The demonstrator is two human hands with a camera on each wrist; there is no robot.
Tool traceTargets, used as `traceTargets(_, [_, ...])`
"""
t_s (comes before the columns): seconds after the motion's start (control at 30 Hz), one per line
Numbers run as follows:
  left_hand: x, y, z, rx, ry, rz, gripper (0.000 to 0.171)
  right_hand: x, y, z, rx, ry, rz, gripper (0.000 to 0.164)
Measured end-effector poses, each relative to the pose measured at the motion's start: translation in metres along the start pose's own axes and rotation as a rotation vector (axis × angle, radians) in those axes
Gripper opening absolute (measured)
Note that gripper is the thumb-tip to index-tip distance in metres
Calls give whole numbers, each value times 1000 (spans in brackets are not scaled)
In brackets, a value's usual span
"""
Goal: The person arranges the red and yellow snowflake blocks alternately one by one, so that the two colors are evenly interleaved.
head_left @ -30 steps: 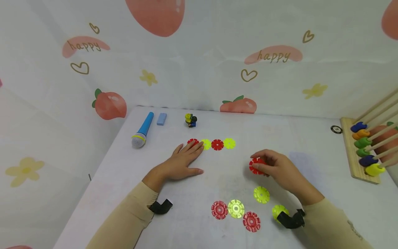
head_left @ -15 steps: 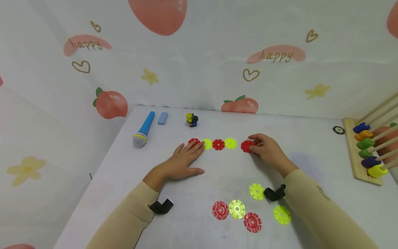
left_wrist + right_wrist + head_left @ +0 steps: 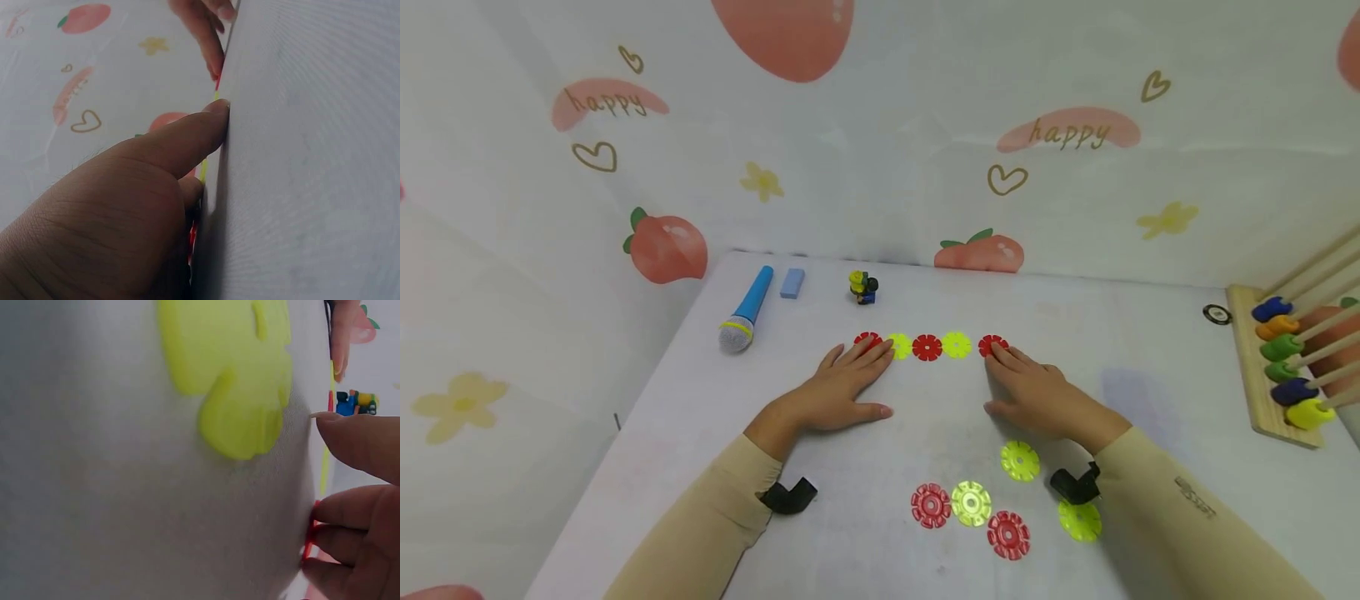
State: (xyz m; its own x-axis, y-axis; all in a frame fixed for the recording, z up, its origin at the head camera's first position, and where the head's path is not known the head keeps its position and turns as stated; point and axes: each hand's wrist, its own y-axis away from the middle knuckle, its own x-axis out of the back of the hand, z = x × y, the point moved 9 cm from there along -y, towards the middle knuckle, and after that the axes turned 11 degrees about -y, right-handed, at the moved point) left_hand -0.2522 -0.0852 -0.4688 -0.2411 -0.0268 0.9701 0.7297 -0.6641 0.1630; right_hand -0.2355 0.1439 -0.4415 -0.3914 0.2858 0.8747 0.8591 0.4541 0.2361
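one red disc (image 3: 988, 342) moved up-left, right hand (image 3: 1039, 402) on it, fingers together; left hand (image 3: 833, 398), fingers spread; five discs (image 3: 977, 514) lower centre.

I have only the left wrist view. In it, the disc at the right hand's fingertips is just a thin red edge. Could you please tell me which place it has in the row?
Observer: In the head view, the right hand touches the red disc at the right end of a row of five discs.
Operator: Thank you. Is this disc touching its yellow neighbour?
Observer: No, the head view shows a small gap between them.
Operator: And are there other discs, outside the row?
Observer: Yes, five more lie below the row in the head view: two red ones and three yellow ones.
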Motion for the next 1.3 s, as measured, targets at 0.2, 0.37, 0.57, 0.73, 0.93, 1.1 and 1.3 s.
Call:
traceTargets(0.2, [-2,0,-1,2,-7,6,91,-2,-8,1,8,-11,-3,84])
traceTargets(0.37, [-1,0,-1,3,-8,10,91,-3,-11,1,38,-36,4,84])
traceTargets(0.57, [0,1,0,3,7,2,90,0,-10,-1,71,-115,6,82])
traceTargets(0.73, [0,2,0,-2,9,0,90,30,8,-2,81,-320,157,73])
traceTargets(0.93, [-2,0,-1,-1,7,-2,91,55,55,0,145,-893,305,46])
traceTargets(1.1, [-3,1,-3,5,-2,-7,91,28,78,10,105,-1115,318,37])
traceTargets(1.3, [1,2,1,-14,11,20,88,-20,86,26,-15,-819,208,52])
